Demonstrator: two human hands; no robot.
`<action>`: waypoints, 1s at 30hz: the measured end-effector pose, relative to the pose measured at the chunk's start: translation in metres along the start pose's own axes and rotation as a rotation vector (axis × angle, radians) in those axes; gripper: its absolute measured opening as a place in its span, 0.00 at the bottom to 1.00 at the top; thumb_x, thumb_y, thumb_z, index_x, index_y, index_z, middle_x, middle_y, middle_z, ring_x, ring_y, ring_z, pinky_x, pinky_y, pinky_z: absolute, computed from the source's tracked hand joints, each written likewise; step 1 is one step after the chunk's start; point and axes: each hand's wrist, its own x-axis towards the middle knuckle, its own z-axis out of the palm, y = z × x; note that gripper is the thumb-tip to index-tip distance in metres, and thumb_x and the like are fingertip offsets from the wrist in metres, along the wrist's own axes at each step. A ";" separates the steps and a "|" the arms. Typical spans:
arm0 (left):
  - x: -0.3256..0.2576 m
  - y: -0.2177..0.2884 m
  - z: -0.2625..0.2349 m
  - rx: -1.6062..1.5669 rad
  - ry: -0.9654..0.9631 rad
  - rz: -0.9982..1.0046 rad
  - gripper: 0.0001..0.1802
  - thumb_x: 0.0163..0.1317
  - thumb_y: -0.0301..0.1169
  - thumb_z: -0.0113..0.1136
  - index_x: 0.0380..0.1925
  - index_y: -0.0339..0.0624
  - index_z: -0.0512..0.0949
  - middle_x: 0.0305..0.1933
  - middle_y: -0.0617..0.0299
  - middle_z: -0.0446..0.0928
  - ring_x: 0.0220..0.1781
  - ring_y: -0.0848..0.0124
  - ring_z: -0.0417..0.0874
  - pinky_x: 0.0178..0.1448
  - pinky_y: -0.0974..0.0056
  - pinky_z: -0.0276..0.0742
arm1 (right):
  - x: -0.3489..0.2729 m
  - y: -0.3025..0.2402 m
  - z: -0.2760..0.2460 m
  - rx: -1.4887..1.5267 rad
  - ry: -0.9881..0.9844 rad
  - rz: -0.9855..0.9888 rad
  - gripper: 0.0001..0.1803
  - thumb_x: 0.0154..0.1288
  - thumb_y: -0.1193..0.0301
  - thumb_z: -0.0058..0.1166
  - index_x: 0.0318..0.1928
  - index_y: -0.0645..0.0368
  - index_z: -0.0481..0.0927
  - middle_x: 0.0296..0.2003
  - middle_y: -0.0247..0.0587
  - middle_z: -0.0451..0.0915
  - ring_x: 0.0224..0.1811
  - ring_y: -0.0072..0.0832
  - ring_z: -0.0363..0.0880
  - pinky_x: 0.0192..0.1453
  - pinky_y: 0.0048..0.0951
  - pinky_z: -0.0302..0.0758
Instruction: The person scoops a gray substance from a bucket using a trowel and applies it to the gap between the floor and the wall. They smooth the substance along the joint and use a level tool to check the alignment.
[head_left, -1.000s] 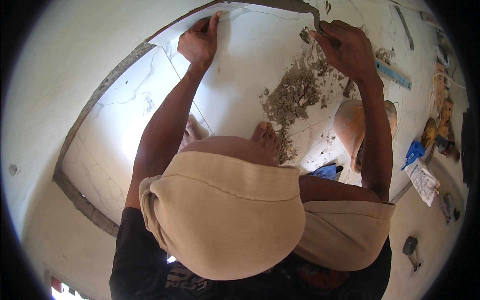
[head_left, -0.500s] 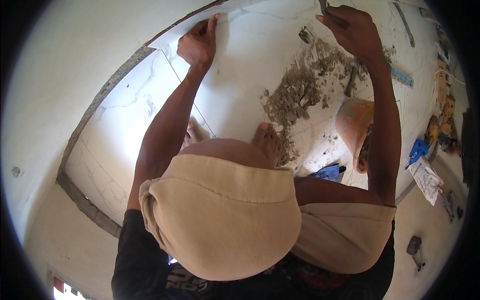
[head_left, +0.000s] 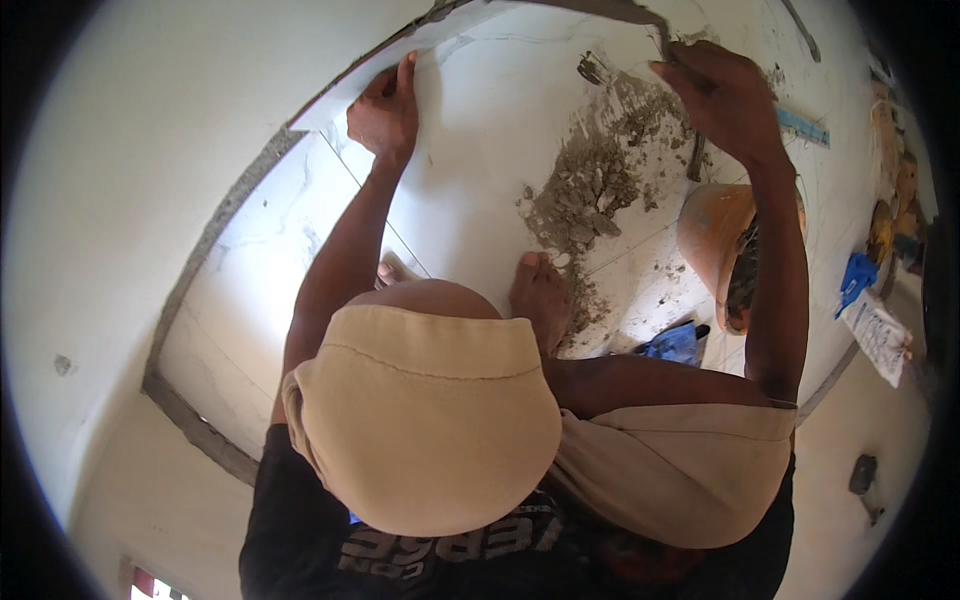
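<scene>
A narrow white tile strip (head_left: 335, 98) with a dark upper edge lies along the foot of the wall at the upper left. My left hand (head_left: 383, 120) is closed at this strip, fingers curled against it and thumb stretched forward; the fingertips are partly hidden. At the upper right, my right hand (head_left: 725, 100) grips a trowel by its handle, which the fingers mostly cover. The trowel's grey blade (head_left: 600, 9) reaches left along the picture's upper edge, partly cut off. Between my hands, crumbly grey mortar (head_left: 590, 190) is spread over the white marble-patterned floor tiles (head_left: 470, 150).
An orange-brown bucket (head_left: 715, 235) leans on its side by my right forearm. Near it lie a dark tool handle (head_left: 696, 158), a light-blue bar (head_left: 803, 128) and a blue packet (head_left: 675, 343). Farther right is a blue-and-white bag (head_left: 875, 330). Rough mortar (head_left: 215, 215) edges the left wall.
My right hand has moved slightly down and right, and the trowel blade has come into view at the top. My left hand stays at the tile strip. The whole view has shifted a little.
</scene>
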 end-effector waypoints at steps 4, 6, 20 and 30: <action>0.001 -0.001 -0.005 0.055 -0.001 0.011 0.31 0.59 0.65 0.65 0.28 0.48 0.90 0.18 0.64 0.82 0.21 0.67 0.83 0.32 0.62 0.78 | -0.001 -0.010 0.036 -0.051 0.059 -0.101 0.14 0.70 0.57 0.58 0.40 0.55 0.86 0.31 0.43 0.83 0.35 0.46 0.82 0.42 0.44 0.79; -0.002 -0.003 -0.001 0.009 0.021 0.006 0.31 0.59 0.65 0.65 0.26 0.47 0.90 0.17 0.64 0.81 0.20 0.68 0.82 0.30 0.62 0.76 | -0.001 -0.021 0.047 0.000 0.021 -0.057 0.14 0.70 0.58 0.57 0.38 0.55 0.86 0.31 0.44 0.83 0.35 0.46 0.83 0.42 0.45 0.80; -0.001 -0.009 0.005 -0.028 0.059 0.027 0.31 0.58 0.65 0.66 0.25 0.46 0.90 0.17 0.65 0.82 0.20 0.68 0.82 0.30 0.61 0.76 | 0.009 -0.030 0.059 -0.059 0.043 -0.049 0.12 0.68 0.60 0.59 0.34 0.55 0.84 0.26 0.42 0.79 0.35 0.43 0.82 0.40 0.47 0.78; 0.000 -0.007 0.004 -0.002 0.057 0.000 0.31 0.57 0.65 0.67 0.26 0.47 0.90 0.17 0.66 0.82 0.21 0.68 0.82 0.30 0.61 0.76 | 0.044 -0.027 0.008 -0.125 -0.057 -0.020 0.15 0.65 0.58 0.59 0.30 0.57 0.83 0.29 0.47 0.81 0.39 0.50 0.82 0.43 0.51 0.77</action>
